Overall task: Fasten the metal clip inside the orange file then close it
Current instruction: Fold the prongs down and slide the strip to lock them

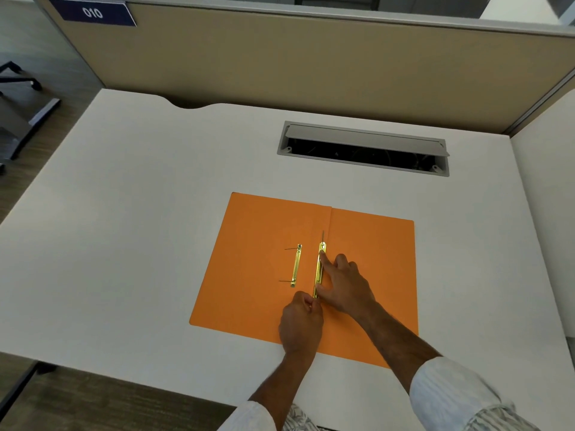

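One orange file [264, 275] lies open and flat on the white desk [140, 197], with two brass-coloured metal pieces on its inside. To the left of both hands, the shorter clip base [295, 265] rests alone on the left leaf, two thin prongs sticking out sideways. The left hand [300, 325] is curled narrow, fingertips pinched at the near end of the longer clip bar [318, 272], which runs along the fold. The right hand [343, 284] spreads wide, its index fingertip [322, 257] pressing the bar near its far end and its thumb against the near part. A thin prong pokes out beyond the index fingertip.
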A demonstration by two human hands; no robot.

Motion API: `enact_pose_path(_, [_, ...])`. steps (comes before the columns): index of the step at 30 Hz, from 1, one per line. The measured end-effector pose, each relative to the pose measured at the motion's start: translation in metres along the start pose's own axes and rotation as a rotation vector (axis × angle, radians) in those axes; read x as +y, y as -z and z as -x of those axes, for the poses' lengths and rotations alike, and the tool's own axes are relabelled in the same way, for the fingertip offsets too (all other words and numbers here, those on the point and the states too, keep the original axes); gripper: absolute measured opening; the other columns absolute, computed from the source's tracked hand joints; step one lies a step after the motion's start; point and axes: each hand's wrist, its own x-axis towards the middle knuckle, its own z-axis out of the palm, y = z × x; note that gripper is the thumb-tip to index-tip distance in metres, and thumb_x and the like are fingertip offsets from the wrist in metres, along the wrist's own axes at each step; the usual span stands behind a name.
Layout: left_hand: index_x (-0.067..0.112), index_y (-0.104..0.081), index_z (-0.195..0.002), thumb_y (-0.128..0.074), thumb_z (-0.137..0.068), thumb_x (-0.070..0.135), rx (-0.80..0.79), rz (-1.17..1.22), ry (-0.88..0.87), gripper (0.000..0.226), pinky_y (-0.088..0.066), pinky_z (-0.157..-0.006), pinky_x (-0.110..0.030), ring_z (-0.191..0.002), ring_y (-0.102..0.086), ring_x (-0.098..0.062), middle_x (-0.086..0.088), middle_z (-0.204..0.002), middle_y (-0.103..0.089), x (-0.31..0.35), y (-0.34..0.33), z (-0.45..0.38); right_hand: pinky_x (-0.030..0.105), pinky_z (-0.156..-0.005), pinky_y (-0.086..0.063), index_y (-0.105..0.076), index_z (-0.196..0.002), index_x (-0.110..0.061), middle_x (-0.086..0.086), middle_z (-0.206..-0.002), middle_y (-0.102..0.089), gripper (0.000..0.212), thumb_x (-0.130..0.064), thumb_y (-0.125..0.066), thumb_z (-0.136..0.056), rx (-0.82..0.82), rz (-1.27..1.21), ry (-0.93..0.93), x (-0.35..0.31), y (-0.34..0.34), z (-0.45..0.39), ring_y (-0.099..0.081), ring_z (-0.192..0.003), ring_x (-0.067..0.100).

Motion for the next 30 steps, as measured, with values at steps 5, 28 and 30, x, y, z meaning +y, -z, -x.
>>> enact_pose_path(5, [0.021, -0.064, -0.094, -0.061, -0.095, 0.030, -0.079, 0.029, -0.069, 0.010, -0.044, -0.053, -0.022, -0.068, -0.064, -0.014, 0.004, -0.077, -0.069, -0.002, 0.008, -0.002, 0.034, -0.072, -0.052, -0.015, -0.152, -0.031, 0.005, -0.122, -0.042, 0.077, -0.055, -0.053, -0.089, -0.008, -0.006, 0.016, 0.004, 0.000, 0.000, -0.045, -0.105, 0.023])
enact_pose_path(28, [-0.001, -0.059, -0.128, -0.071, -0.090, 0.031, 0.234, 0.326, 0.406, 0.051, -0.044, -0.105, -0.053, -0.119, -0.056, -0.040, -0.023, -0.129, -0.062, -0.121, 0.179, -0.068, 0.053, -0.116, -0.019, -0.006, -0.151, -0.038, 0.009, -0.164, -0.002, 0.095, -0.060, -0.065, -0.081, -0.074, 0.228, 0.081, -0.015, -0.040, 0.074, -0.005, -0.149, 0.037])
enact_pose_path(30, [0.002, -0.067, -0.116, -0.070, -0.091, 0.025, 0.215, 0.478, 0.374, 0.034, -0.049, -0.098, -0.048, -0.111, -0.061, -0.036, -0.018, -0.118, -0.068, -0.118, 0.191, -0.070, 0.053, -0.115, -0.020, -0.007, -0.151, -0.038, 0.009, -0.164, -0.003, 0.094, -0.061, -0.064, -0.080, -0.080, 0.242, 0.083, -0.017, -0.040, 0.073, -0.006, -0.148, 0.037])
